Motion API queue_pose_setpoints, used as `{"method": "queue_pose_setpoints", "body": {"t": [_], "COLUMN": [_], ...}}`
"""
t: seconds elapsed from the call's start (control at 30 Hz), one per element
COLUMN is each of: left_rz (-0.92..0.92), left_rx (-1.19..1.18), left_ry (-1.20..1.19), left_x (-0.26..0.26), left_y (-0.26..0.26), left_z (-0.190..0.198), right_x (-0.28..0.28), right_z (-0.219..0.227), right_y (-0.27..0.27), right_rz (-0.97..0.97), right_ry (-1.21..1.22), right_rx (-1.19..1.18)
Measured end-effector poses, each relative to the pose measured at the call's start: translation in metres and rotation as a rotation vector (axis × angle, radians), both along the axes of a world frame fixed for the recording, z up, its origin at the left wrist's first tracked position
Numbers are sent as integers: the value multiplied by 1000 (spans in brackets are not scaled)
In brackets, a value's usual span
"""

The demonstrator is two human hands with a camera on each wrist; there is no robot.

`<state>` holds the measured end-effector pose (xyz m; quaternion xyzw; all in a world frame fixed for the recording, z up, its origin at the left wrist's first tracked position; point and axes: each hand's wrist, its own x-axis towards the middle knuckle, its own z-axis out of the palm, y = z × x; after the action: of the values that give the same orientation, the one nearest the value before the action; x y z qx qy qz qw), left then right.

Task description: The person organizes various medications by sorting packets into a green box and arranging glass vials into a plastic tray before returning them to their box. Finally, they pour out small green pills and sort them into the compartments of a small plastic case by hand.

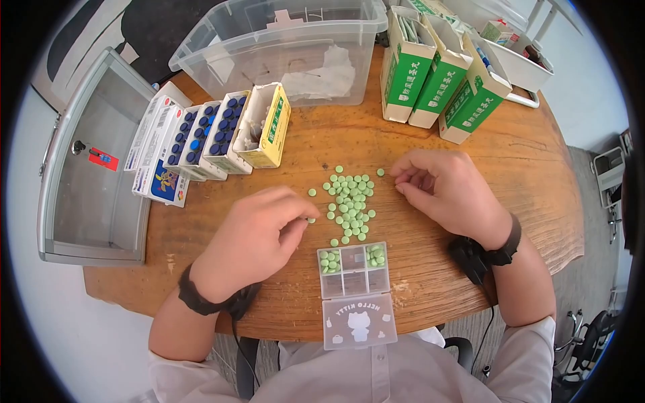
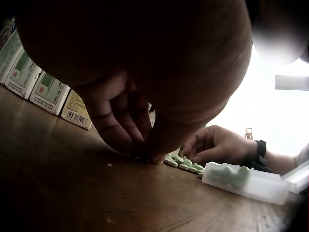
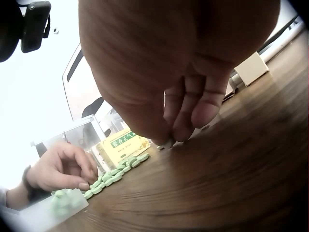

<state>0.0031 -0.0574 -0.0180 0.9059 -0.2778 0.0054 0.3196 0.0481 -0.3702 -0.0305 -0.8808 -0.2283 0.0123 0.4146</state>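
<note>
Round pale-green tablets (image 1: 349,201) lie in a loose pile on the wooden table between the hands. At the pile's left edge my left hand (image 1: 259,232) has thumb and forefinger together at a single tablet (image 1: 311,220), pinching it against the tabletop. My right hand (image 1: 440,188) is at the upper right of the pile, fingers curled, with a lone tablet (image 1: 381,172) just off its fingertips. In the right wrist view a pale sliver shows where thumb and finger meet; I cannot tell whether it is gripped. Below the pile, the clear pill box (image 1: 354,272) lies lid open, with tablets in both upper corner compartments.
Medicine boxes with blue-capped vials (image 1: 195,144) and a yellow box (image 1: 272,134) stand at the left, beside a glass-doored cabinet (image 1: 101,161). A clear plastic bin (image 1: 322,40) is at the back. Tall green-and-white boxes (image 1: 430,74) stand at the back right.
</note>
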Motion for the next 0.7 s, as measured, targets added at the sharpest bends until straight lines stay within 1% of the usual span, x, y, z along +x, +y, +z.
{"method": "queue_pose_setpoints", "body": {"t": [0.03, 0.1, 0.13, 0.17, 0.23, 0.27, 0.33, 0.37, 0.5, 0.57, 0.7], "left_rz": [34, 38, 41, 42, 12, 11, -217, -226, -231, -261, -271], "left_rx": [-10, -7, -4, -3, -118, -117, -176, -181, -126, -102, -39], "left_ry": [31, 46, 59, 57, 94, 94, 148, 202, 223, 179, 231], "left_x": [-1, -1, -1, -3, -7, -8, -10, -12, -10, -4, -8], "left_y": [0, 1, 1, 0, -4, -5, -6, -7, -4, 1, -3], "left_z": [1, 2, 3, 6, 12, 14, 15, 12, 14, 19, 11], "right_x": [-1, -5, -7, -9, -17, -19, -22, -21, -18, -17, -20], "right_z": [1, 5, 8, 10, 16, 17, 16, 15, 15, 16, 11], "right_y": [1, 4, 5, 5, 8, 10, 12, 12, 10, 9, 10], "right_rz": [0, 49, 50, 160, 353, 352, 494, 527, 483, 495, 531], "right_ry": [1, 102, 100, 120, 170, 170, 228, 238, 274, 170, 145], "right_rx": [1, 86, 86, 115, 139, 140, 162, 158, 101, 78, 34]}}
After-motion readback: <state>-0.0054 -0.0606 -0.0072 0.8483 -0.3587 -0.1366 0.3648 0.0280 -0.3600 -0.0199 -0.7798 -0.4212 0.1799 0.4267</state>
